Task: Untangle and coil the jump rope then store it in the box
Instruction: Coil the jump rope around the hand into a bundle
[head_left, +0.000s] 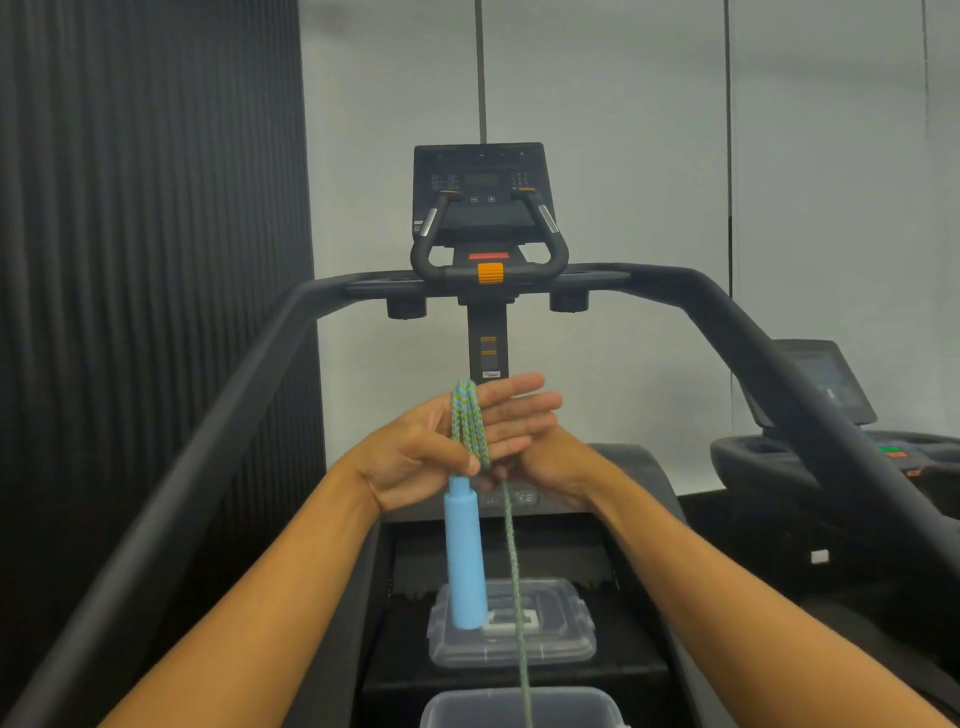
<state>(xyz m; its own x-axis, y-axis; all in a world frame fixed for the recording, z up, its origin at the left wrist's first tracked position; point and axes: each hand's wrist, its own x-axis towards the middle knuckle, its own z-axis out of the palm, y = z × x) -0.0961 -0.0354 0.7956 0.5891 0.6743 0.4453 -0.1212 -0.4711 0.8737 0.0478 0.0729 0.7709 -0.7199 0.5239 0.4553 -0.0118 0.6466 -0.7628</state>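
1. The rope (470, 423) is up in the air, in front of my chest. A few green and blue loops go over my left hand (436, 452).
2. One blue handle (466, 553) hangs down from that hand. I cannot see a second handle.
3. One long piece of rope runs down from my hands, past the lid (511, 623), to the box (519, 706) at the bottom edge. I cannot tell if its end is in the box.
4. My left hand is mostly open, fingers flat and pointing up. The thumb seems to press the loops on the palm.
5. My right hand (550, 462) is behind the left one, partly hidden. It looks curled near the rope under the loops, but I cannot tell if it has a grip on it.
6. The lid lies flat on the treadmill (701, 291) belt. The box sits open, nearer to me.
7. What could go wrong, I think: the loops could slide off my flat fingers, because nothing closes around them. The heavy handle could swing and pull them loose. The long piece could snag on the box rim.
8. There is a logo on the treadmill under my hands, but it is too blurry to read. The screen buttons are too small to read.
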